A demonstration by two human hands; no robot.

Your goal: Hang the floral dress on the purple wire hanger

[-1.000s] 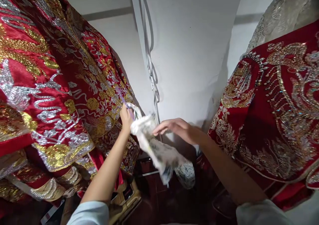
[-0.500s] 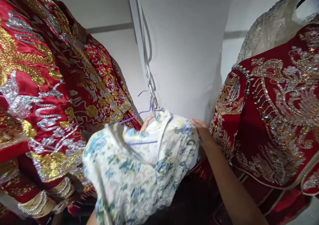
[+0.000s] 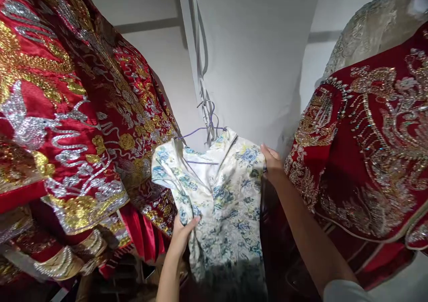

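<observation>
Both hands are on the floral dress (image 3: 220,195), which hangs from a thin purple wire hanger (image 3: 200,130) against the white wall (image 3: 254,61). I see my left hand (image 3: 182,237) low on the dress's left edge, fingers spread loosely with the thumb out, pressing or pinching the fabric about halfway down; I cannot tell if it truly grips. My right hand (image 3: 272,163) is up at the dress's right shoulder, fingers curled around the edge of the cloth, closed on it. The two hands are well apart, one low left, one high right. The dress, pale with blue and yellow flowers, hangs between a red embroidered robe (image 3: 73,123) on my left and a red beaded gown (image 3: 368,150) on my right. White cords (image 3: 200,70) run down the wall just above the hanger.
</observation>
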